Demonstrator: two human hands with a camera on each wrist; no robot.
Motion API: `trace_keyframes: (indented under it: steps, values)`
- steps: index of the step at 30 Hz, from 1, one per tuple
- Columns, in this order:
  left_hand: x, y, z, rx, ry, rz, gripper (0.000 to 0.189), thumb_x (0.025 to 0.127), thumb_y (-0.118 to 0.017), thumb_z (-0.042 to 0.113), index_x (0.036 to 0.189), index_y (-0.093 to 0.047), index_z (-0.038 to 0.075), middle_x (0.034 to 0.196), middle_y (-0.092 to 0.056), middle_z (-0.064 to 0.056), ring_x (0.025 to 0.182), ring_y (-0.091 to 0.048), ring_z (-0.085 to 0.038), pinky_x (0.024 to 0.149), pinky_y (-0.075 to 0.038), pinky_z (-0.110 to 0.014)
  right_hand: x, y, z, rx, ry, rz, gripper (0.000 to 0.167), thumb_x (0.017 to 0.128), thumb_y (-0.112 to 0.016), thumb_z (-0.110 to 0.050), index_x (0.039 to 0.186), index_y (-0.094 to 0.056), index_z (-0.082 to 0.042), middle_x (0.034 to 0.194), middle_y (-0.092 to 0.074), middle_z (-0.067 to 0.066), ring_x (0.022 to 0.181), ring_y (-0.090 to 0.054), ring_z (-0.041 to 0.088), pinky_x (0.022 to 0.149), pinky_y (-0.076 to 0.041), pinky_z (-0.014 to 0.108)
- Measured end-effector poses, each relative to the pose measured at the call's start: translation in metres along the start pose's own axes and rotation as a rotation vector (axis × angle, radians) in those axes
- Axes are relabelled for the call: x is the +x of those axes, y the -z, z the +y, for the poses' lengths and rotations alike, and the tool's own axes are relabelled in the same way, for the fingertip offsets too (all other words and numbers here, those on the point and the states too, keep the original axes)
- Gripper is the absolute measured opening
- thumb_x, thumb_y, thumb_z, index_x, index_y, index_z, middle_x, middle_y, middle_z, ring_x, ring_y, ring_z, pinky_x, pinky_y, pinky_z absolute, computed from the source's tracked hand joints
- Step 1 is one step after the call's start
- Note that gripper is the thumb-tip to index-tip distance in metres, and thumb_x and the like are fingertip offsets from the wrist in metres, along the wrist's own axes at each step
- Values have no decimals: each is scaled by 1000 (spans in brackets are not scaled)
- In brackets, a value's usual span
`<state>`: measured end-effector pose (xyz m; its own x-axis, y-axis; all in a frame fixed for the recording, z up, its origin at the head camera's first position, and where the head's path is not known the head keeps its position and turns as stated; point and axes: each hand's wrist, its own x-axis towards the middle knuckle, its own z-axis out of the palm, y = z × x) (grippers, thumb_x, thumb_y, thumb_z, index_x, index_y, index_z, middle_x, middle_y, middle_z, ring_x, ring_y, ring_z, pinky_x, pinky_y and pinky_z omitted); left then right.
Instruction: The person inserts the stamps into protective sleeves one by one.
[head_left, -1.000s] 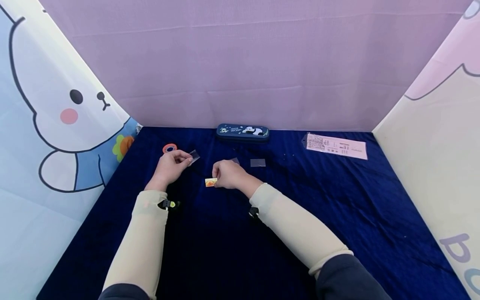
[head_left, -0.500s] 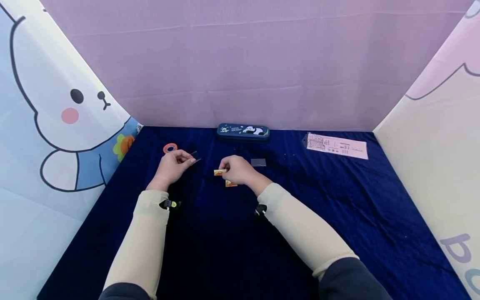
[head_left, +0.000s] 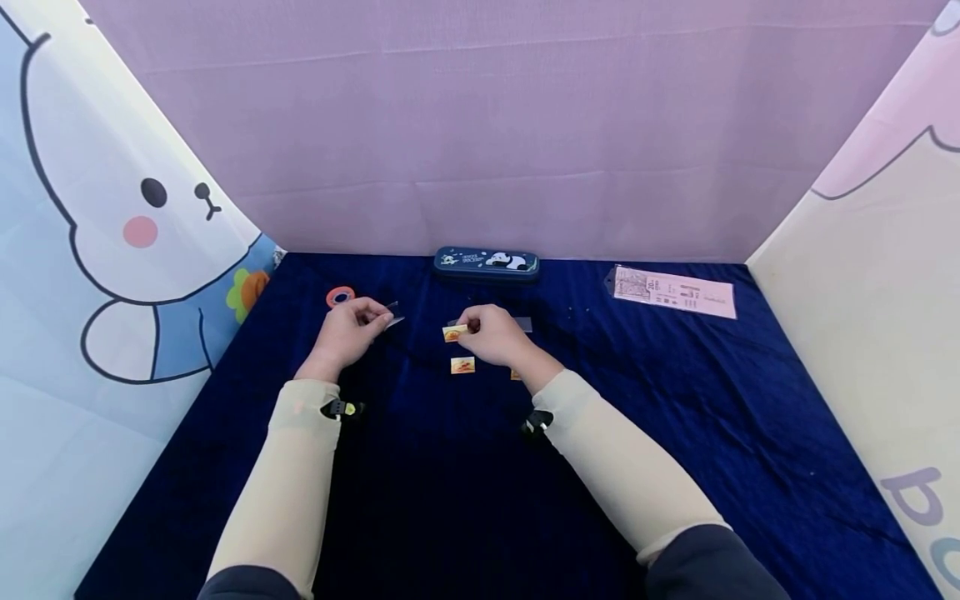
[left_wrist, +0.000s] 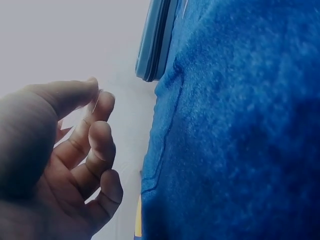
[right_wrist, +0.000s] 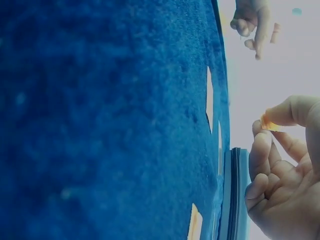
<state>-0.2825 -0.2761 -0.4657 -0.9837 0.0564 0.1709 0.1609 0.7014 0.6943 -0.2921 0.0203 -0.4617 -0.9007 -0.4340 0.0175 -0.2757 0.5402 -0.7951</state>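
Note:
My left hand (head_left: 347,335) pinches a thin clear plastic piece (head_left: 395,319) between thumb and index finger, raised above the cloth; in the left wrist view only its edge shows at the fingertips. To the right, my right hand (head_left: 495,335) holds a small yellow-orange picture card (head_left: 453,334) by its edge between thumb and fingers. A similar card (head_left: 462,365) lies flat on the cloth just nearer to me. Another card (head_left: 515,375) is mostly hidden behind the right wrist. Beyond the right hand lies a clear plastic rectangle (head_left: 524,323), partly covered by it.
A dark blue panda pencil case (head_left: 486,263) lies at the back against the curtain. An orange tape roll (head_left: 340,296) sits behind the left hand. A pink printed card in a clear sleeve (head_left: 673,292) lies at the back right. Dark blue cloth (head_left: 480,483) covers the table.
My right hand has moved right and farther back with its card, uncovering a card on the cloth and part of another. The left hand has barely moved; its plastic piece has tilted slightly.

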Motion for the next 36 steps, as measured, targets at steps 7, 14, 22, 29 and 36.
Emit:
trace_keyframes:
  steps: [7, 14, 22, 29, 36]
  values:
    - [-1, -2, 8, -42, 1, -6, 25, 104, -68, 39, 98, -70, 15, 88, -68, -5, 72, -58, -25, 63, -48, -38, -6, 8, 5, 29, 15, 58, 8, 99, -68, -15, 97, -74, -19, 90, -66, 0, 75, -55, 20, 68, -48, 36]
    - [-2, -5, 25, -87, -35, -34, 26, 104, -67, 40, 99, -73, 14, 90, -71, -4, 72, -63, -22, 64, -53, -34, -18, 20, 2, 100, 34, 123, 6, 101, -71, -18, 101, -77, -20, 94, -69, 0, 79, -58, 22, 70, -49, 38]
    - [-2, -13, 43, -112, -68, -90, 24, 103, -68, 40, 95, -74, 19, 88, -70, -1, 71, -62, -23, 66, -53, -38, -26, 25, 1, 116, 82, 187, 6, 102, -71, -20, 100, -77, -20, 88, -70, -2, 74, -58, 21, 65, -49, 37]
    - [-6, -19, 58, -122, -75, -146, 19, 103, -69, 35, 97, -76, 19, 88, -72, -1, 73, -63, -23, 67, -54, -38, -29, 24, 0, 111, 109, 215, 7, 103, -72, -24, 102, -79, -23, 87, -71, -4, 72, -60, 20, 62, -50, 37]
    - [-8, -25, 67, -157, -77, -207, 19, 103, -70, 33, 100, -78, 16, 88, -72, -2, 75, -63, -25, 69, -56, -42, -33, 27, -3, 138, 160, 281, 4, 99, -76, -22, 102, -79, -21, 89, -71, -6, 76, -63, 18, 67, -54, 38]
